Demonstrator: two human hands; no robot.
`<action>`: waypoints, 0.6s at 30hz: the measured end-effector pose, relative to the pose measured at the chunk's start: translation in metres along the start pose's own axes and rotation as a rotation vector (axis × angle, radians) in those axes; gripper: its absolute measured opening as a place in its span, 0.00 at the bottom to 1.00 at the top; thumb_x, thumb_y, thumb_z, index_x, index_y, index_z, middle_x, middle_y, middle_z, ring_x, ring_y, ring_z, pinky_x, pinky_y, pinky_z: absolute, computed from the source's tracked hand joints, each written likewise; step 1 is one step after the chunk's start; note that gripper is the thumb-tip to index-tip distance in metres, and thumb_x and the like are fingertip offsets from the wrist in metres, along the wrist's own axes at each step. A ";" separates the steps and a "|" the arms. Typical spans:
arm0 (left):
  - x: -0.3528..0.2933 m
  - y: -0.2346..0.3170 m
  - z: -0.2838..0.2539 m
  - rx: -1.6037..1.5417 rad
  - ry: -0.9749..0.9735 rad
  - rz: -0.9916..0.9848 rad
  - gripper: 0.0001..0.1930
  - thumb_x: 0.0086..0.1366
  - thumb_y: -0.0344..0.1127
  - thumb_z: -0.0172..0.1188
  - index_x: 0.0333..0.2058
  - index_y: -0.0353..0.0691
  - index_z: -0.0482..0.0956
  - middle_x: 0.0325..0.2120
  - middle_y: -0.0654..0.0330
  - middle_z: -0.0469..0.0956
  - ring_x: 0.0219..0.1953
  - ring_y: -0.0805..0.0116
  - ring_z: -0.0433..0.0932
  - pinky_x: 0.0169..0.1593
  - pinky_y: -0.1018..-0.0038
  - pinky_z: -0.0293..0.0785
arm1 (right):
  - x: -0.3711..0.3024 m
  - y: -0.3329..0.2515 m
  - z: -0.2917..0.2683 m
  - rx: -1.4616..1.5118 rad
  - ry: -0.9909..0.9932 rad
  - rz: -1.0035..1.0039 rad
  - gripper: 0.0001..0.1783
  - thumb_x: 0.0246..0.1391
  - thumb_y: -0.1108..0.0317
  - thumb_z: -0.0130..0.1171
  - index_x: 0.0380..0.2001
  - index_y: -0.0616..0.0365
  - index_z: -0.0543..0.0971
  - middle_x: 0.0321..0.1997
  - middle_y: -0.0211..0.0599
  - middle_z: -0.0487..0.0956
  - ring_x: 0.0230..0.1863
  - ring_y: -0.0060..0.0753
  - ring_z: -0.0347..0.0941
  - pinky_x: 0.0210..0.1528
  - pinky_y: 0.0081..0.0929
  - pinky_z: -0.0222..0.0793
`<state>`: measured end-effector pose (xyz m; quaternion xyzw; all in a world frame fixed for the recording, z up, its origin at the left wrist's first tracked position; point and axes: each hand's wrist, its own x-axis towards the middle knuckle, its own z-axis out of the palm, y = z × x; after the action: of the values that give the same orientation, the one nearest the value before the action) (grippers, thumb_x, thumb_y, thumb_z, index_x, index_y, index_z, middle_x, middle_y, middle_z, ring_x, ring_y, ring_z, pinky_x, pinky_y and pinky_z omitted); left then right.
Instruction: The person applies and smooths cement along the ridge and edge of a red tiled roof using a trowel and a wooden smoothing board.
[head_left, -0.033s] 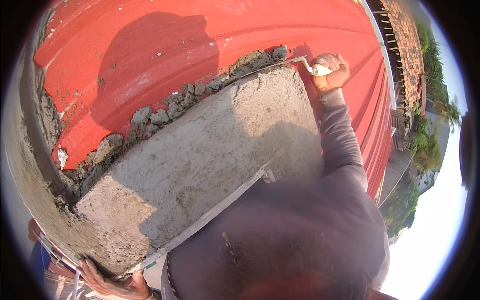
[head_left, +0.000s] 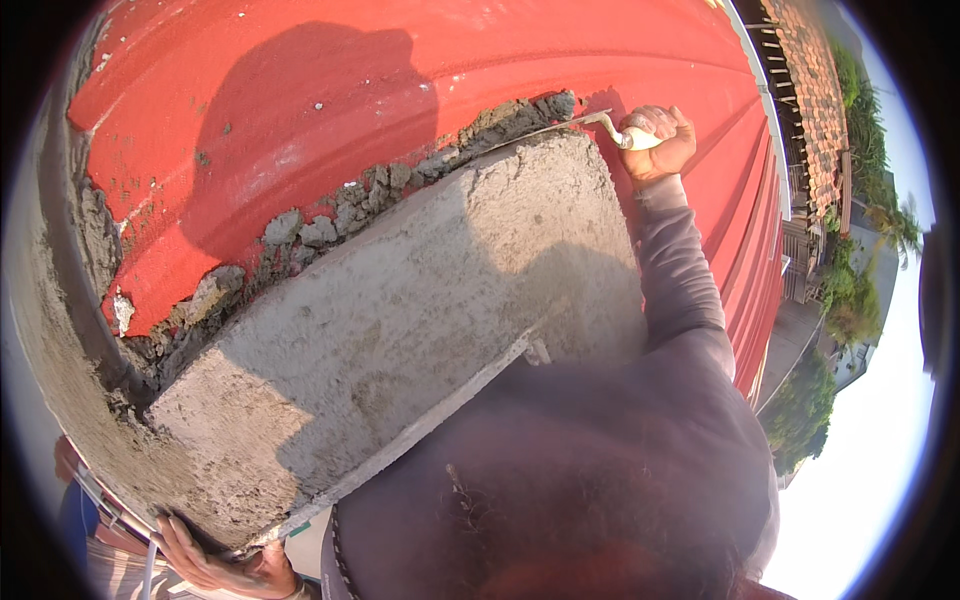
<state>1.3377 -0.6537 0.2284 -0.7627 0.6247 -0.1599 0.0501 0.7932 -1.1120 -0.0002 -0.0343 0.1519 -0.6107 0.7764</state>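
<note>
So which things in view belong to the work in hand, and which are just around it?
In use:
- trowel, in the right hand
- grey block, trowel blade along its far edge, left hand at its lower corner
- lumpy mortar beside it

Apparently just around:
- red sheeting
- tiled roof
- trees

Roof: red ribbed sheeting [head_left: 540, 50] spanned the upper part of the view.
Roof edge: a pale strip [head_left: 771, 110] bordered the sheeting at right.
Neighbouring roof: orange-brown tiles [head_left: 814, 90] lay beyond that strip.
Vegetation: green trees [head_left: 802, 422] stood at the right, farther down than the tiles.
Sky: a bright, whitish sky [head_left: 860, 470] filled the lower right.
Light: strong sunlight cast a large, rounded shadow [head_left: 315, 130] on the sheeting.
</note>
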 end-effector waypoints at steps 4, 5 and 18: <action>-0.001 0.003 0.001 -0.016 0.021 -0.033 0.54 0.66 0.80 0.46 0.70 0.32 0.67 0.66 0.40 0.70 0.69 0.39 0.68 0.69 0.43 0.62 | 0.022 0.011 0.009 -0.063 -0.015 0.004 0.19 0.56 0.64 0.58 0.13 0.46 0.65 0.14 0.21 0.64 0.18 0.23 0.62 0.30 0.30 0.66; -0.001 0.003 0.000 -0.017 0.021 -0.034 0.54 0.66 0.80 0.46 0.70 0.32 0.67 0.66 0.41 0.71 0.69 0.39 0.68 0.69 0.43 0.62 | 0.027 0.013 0.011 -0.108 -0.024 -0.006 0.19 0.56 0.64 0.58 0.13 0.46 0.65 0.14 0.22 0.64 0.18 0.23 0.62 0.30 0.30 0.66; 0.000 0.011 -0.004 -0.078 -0.015 -0.059 0.54 0.67 0.77 0.50 0.70 0.28 0.65 0.67 0.36 0.67 0.70 0.36 0.65 0.70 0.42 0.58 | 0.003 -0.010 0.097 -0.196 -0.237 0.038 0.19 0.59 0.60 0.60 0.15 0.48 0.71 0.17 0.23 0.68 0.24 0.25 0.65 0.38 0.31 0.65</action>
<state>1.3259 -0.6560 0.2289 -0.7832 0.6074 -0.1312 0.0201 0.8111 -1.1306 0.0936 -0.1789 0.1186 -0.5697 0.7934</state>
